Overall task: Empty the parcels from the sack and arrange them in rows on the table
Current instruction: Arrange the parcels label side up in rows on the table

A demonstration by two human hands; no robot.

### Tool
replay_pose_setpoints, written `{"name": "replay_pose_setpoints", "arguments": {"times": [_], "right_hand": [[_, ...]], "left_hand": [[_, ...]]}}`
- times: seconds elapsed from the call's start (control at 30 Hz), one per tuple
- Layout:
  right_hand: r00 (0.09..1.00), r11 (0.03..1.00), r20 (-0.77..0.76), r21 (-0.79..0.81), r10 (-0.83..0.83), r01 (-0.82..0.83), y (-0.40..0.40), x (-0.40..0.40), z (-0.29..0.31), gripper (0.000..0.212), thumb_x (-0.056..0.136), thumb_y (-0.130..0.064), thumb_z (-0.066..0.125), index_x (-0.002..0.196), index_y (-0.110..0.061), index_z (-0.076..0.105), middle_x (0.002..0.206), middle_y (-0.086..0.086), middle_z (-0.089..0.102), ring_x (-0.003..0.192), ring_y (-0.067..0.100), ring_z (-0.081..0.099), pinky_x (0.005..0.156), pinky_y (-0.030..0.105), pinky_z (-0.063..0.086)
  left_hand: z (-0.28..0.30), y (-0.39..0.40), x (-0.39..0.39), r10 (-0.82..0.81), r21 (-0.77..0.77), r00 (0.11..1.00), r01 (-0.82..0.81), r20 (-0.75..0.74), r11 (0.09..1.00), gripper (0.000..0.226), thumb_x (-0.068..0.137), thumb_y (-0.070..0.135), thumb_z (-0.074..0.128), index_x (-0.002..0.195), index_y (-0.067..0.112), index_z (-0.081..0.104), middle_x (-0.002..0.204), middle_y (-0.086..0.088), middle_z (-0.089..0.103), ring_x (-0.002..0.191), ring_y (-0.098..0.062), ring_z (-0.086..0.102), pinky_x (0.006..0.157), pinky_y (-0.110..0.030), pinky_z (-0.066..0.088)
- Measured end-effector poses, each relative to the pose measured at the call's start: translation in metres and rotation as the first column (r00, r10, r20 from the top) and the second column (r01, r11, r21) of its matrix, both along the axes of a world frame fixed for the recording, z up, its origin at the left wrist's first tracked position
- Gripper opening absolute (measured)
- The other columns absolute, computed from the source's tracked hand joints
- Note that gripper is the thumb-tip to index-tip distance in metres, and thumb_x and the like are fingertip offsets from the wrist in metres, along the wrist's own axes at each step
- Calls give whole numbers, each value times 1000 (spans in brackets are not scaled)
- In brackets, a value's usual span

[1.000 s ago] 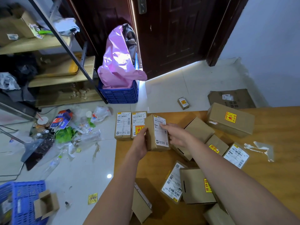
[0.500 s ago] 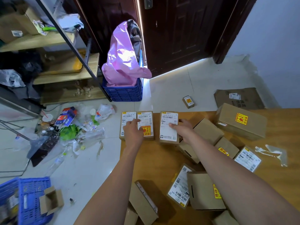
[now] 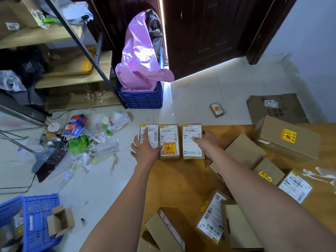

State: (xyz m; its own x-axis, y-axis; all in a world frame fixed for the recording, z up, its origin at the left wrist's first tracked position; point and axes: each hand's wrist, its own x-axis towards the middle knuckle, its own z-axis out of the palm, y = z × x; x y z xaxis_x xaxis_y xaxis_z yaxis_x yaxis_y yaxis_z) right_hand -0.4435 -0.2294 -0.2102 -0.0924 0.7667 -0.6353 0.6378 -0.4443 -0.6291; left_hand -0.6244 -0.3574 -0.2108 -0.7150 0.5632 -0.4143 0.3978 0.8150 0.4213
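Squaring a row of 3 parcels at the table's (image 3: 181, 179) far edge, the left hand (image 3: 145, 150) presses flat-fingered on the first parcel (image 3: 149, 132) while the right hand's (image 3: 207, 140) straight fingers steady the third parcel (image 3: 191, 142).

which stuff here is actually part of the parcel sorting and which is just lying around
Part of the job:
- three labelled parcels in a row at the table's far edge
- unsorted parcels heaped on the table
- left hand flat on the leftmost parcel, right hand on the third parcel
- table

Lying about:
- floor litter
- pink bag in a blue crate
- flattened cardboard
- shelving
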Motion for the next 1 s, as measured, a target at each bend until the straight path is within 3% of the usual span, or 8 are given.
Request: {"name": "replay_pose_setpoints", "arguments": {"times": [0.17, 0.47, 0.7, 1.0], "right_hand": [[1000, 1000, 26, -8, -4, 4, 3, -6, -7, 35, 90, -22, 71, 122, -15, 60, 123, 5, 67, 105, 26, 67, 78, 36, 59], [998, 1000, 61, -15, 19, -18, 3, -12, -7, 37, 91, -24, 69, 125, -14, 57, 127, 6, 65, 109, 26, 65, 72, 31, 56], [999, 999, 20, -34, -32, 32, 0, -11, -16, 33, 92, -25, 68, 121, -15, 57, 125, 5, 66, 107, 27, 66, 82, 39, 59], [999, 1000, 31, -5, -30, 30, -5, -16, -17, 32, 94, -27, 64, 124, -16, 59, 124, 1, 66, 107, 24, 65, 61, 23, 48]], "left_hand": [[-5, 4, -1, 14, -38, 998, -12, 62, 999, 108, 73, 50, 79, 153, 42, 6, 160, -12, 9, 144, -39, 19, 114, -60, 22], [-10, 3, -3, -17, -17, 995, 19, 98, 1000, 100, 78, 48, 75, 153, 43, 9, 159, -10, 9, 140, -39, 29, 110, -59, 31], [-13, 1, -3, -33, 3, 996, 33, 78, 999, 97, 79, 51, 73, 153, 42, 11, 159, -11, 11, 141, -39, 29, 110, -58, 33], [-15, 0, -3, -63, -14, 996, 63, 56, 998, 96, 81, 55, 69, 154, 43, 8, 160, -12, 9, 142, -38, 29, 109, -56, 36]]}}
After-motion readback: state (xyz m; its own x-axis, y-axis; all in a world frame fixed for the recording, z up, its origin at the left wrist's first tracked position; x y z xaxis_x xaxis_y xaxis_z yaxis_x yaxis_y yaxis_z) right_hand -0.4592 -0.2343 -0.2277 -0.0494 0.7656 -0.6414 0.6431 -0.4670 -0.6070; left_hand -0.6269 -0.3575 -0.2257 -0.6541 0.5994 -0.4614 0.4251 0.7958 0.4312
